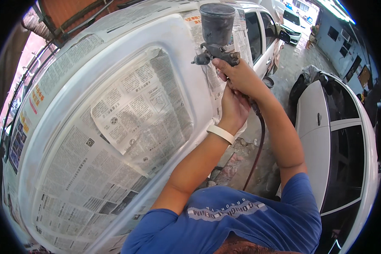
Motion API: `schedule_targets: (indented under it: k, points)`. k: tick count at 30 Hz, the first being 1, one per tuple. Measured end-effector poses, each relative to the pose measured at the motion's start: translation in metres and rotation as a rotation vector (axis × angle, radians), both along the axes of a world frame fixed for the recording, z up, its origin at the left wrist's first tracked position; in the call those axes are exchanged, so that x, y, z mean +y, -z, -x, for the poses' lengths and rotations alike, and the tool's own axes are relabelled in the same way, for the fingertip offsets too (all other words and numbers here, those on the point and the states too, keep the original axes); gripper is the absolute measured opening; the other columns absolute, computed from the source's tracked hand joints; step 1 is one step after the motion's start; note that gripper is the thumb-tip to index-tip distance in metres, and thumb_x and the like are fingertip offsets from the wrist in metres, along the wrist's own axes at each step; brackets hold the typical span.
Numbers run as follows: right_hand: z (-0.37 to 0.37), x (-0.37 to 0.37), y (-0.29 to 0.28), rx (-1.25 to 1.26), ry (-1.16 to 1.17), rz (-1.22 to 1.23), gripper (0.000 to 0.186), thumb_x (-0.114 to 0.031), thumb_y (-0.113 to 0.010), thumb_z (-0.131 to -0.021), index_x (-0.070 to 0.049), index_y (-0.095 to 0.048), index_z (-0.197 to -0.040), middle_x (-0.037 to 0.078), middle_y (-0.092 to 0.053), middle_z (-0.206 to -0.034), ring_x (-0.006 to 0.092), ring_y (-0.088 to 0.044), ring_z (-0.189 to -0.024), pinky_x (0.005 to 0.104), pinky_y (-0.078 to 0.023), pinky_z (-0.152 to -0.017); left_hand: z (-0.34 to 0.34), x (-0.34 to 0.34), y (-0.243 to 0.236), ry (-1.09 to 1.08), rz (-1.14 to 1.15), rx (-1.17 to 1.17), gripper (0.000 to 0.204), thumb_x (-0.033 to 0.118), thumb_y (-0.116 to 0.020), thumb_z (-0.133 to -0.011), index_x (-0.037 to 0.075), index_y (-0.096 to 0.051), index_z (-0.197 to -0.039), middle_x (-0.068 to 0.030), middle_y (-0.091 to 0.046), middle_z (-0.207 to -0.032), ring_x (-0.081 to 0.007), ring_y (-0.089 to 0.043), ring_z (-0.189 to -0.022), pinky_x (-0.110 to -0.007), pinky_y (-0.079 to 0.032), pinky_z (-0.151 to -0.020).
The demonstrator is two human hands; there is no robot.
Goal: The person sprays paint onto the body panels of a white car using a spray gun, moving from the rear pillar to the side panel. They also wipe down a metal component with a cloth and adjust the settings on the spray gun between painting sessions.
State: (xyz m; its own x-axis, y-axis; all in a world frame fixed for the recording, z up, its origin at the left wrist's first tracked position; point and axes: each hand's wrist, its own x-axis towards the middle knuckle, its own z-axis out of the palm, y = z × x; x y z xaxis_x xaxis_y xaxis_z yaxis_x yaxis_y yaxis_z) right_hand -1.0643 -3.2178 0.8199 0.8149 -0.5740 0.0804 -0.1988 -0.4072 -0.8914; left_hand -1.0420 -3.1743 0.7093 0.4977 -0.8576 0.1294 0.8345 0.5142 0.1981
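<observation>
A dark grey spray gun (218,53) with a round paint cup (217,24) on top is held upright, beside the light-coloured frame (173,29) of a car's rear window. My right hand (242,78) is closed around its grip, the thumb high near the gun body. Just below, my left hand (236,106), with a pale band (221,133) on the wrist, is closed against the underside of the right hand; its fingertips are hidden, so I cannot tell what it grips. A dark red hose (260,144) hangs down from beside my hands. Newspaper sheets (131,108) cover the window.
The masked car (59,106) fills the left side. Close on the right stands another white car (311,127). Farther back, a white car (291,25) and a person (312,36) are by the blue wall (347,42). A wet-looking floor (279,84) runs between the cars.
</observation>
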Motion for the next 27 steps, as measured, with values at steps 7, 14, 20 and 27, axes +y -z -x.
schedule_targets:
  k: [7, 14, 20, 27]
  points:
    - [-0.018, -0.019, 0.009, -0.291, 0.076, 0.124, 0.049, -0.049, -0.07, -0.091, -0.004, -0.057, -0.077, -0.001, -0.052, -0.062, 0.0083, -0.043, -0.051, 0.0253, -0.035, -0.046, -0.01, -0.014, -0.018, 0.018, -0.042, -0.138, 0.023, 0.034, -0.042, -0.107, 0.017, -0.053, -0.117, -0.0012, -0.06, -0.109, -0.0187, -0.06, -0.098, -0.037, -0.048, -0.085]
    - [-0.025, -0.02, 0.001, -0.241, 0.051, 0.099, 0.049, -0.047, -0.072, -0.09, -0.003, -0.057, -0.075, 0.0, -0.053, -0.063, 0.0086, -0.045, -0.051, 0.0253, -0.035, -0.045, -0.018, -0.01, -0.02, 0.036, -0.034, -0.214, 0.034, 0.043, -0.037, -0.107, 0.018, -0.052, -0.123, -0.0012, -0.06, -0.11, -0.0197, -0.061, -0.098, -0.04, -0.048, -0.087]
    - [-0.023, -0.006, -0.015, -0.211, -0.075, 0.053, 0.049, -0.05, -0.071, -0.09, -0.003, -0.061, -0.079, 0.001, -0.056, -0.065, 0.0091, -0.046, -0.049, 0.0252, -0.036, -0.045, -0.017, 0.007, -0.036, -0.029, -0.063, -0.192, 0.037, 0.051, -0.032, -0.107, 0.021, -0.054, -0.11, 0.0007, -0.062, -0.105, -0.0176, -0.059, -0.094, -0.037, -0.044, -0.084]
    - [-0.036, -0.023, -0.027, -0.202, 0.069, 0.206, 0.053, -0.054, -0.07, -0.089, -0.001, -0.063, -0.084, 0.0, -0.056, -0.065, 0.0098, -0.049, -0.056, 0.0272, -0.041, -0.051, -0.034, -0.008, -0.028, 0.01, -0.066, -0.268, 0.051, 0.05, -0.026, -0.107, 0.011, -0.055, -0.12, -0.0068, -0.062, -0.112, -0.0229, -0.059, -0.106, -0.04, -0.046, -0.094]
